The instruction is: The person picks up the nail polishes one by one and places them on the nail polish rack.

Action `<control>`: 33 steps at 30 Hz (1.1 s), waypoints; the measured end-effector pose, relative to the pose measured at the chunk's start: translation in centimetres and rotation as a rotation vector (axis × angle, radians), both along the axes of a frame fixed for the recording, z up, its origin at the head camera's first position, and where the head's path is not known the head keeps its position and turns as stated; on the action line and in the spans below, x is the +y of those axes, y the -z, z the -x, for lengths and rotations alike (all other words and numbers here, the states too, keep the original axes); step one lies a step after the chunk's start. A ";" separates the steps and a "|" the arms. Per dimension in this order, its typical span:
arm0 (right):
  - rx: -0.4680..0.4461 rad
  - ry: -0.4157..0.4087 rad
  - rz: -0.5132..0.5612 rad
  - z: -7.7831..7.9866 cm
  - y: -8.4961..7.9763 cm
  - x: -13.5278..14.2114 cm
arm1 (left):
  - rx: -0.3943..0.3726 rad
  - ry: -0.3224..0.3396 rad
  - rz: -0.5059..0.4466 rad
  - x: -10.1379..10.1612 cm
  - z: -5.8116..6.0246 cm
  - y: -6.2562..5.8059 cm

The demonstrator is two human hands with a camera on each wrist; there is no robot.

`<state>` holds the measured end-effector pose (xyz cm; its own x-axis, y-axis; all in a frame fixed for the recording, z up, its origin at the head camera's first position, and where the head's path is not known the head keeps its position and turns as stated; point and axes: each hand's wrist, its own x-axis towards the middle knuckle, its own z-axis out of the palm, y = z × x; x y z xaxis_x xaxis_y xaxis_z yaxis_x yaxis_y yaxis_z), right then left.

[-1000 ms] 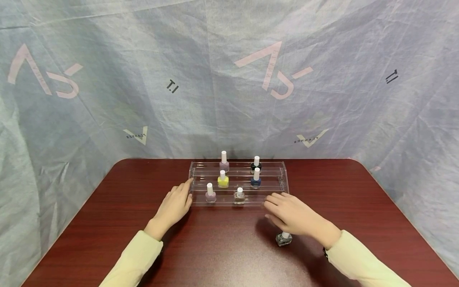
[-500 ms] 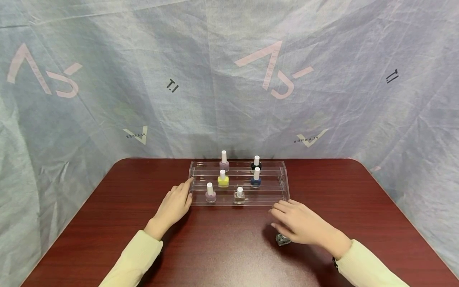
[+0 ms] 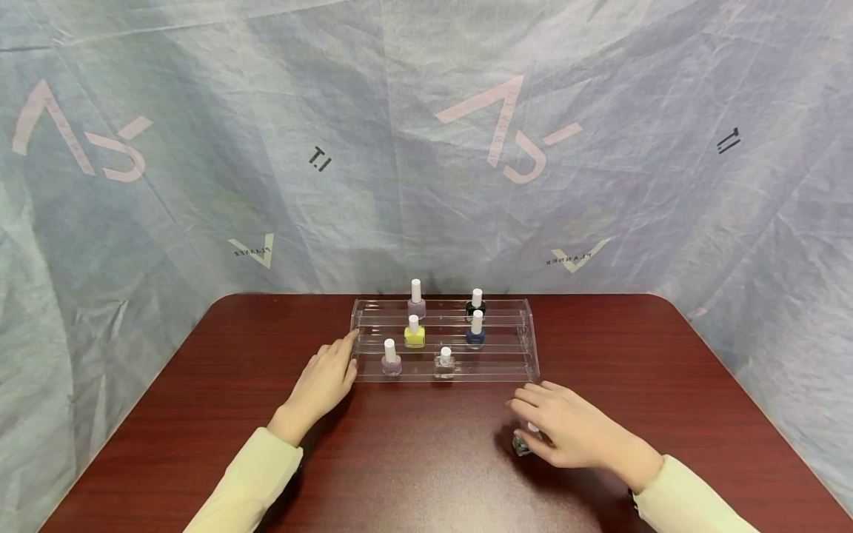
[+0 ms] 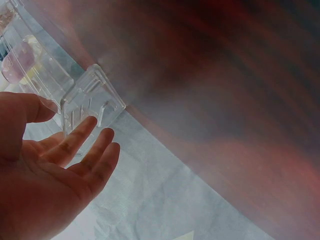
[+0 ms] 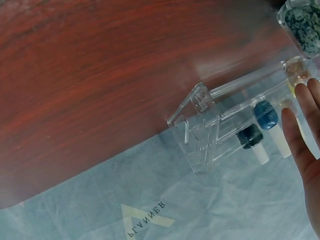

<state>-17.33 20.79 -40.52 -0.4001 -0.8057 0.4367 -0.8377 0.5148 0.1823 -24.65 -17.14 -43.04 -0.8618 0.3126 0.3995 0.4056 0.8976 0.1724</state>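
A clear tiered rack (image 3: 503,366) carries several nail polish bottles with white caps. My left hand (image 3: 318,385) rests at the rack's left end. In the left wrist view its fingers (image 4: 102,150) lie extended along the clear side panel (image 4: 95,100), thumb at the front. Off the rack's front right corner, a dark glittery nail polish bottle (image 3: 522,446) stands on the table, partly hidden by my right hand (image 3: 580,433). That hand hovers around its white cap with fingers loosely bent. In the right wrist view the fingers (image 5: 300,135) look straight, and the glitter bottle (image 5: 304,27) shows at the top corner.
On the rack stand a yellow bottle (image 3: 415,337), a blue bottle (image 3: 475,338), a black one (image 3: 475,306), two mauve ones, and a clear glittery bottle (image 3: 444,366) in front. A grey printed cloth (image 3: 426,185) hangs behind the dark red table (image 3: 413,459).
My right hand has drawn back from the rack's front right corner, toward me and slightly right, down to the glittery bottle. The left hand and the rack have stayed put.
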 end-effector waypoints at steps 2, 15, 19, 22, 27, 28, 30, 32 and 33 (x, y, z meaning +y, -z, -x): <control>-0.011 -0.004 -0.001 -0.1 0.1 0.1 | -0.002 0.000 0.002 0.0 0.0 0.0; -0.023 0.010 0.003 -0.5 0.4 0.7 | -0.017 -0.005 0.002 0.0 0.1 0.0; -0.024 0.010 -0.001 -0.6 0.4 0.7 | -0.012 -0.004 0.005 0.0 0.1 0.0; -0.022 0.009 -0.004 -0.7 0.5 0.7 | -0.007 -0.003 0.006 0.0 0.1 0.0; -0.017 -0.004 0.004 -0.8 0.6 0.8 | -0.013 -0.004 0.003 0.1 0.1 0.0; -0.017 -0.001 0.004 -0.9 0.6 0.8 | -0.015 -0.005 0.003 0.1 0.1 0.0; -0.015 -0.005 0.008 -0.9 0.7 0.9 | -0.018 -0.006 0.000 0.0 0.1 0.0; -0.015 -0.004 0.008 -0.9 0.7 0.9 | -0.018 -0.007 -0.002 0.0 0.1 0.0; -0.018 -0.002 0.007 -0.9 0.8 0.9 | -0.017 -0.007 -0.002 0.0 0.1 0.1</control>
<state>-16.40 21.73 -41.30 -0.4065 -0.8034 0.4352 -0.8419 0.5144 0.1633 -24.70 -17.11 -43.09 -0.8708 0.3055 0.3852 0.3959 0.9003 0.1808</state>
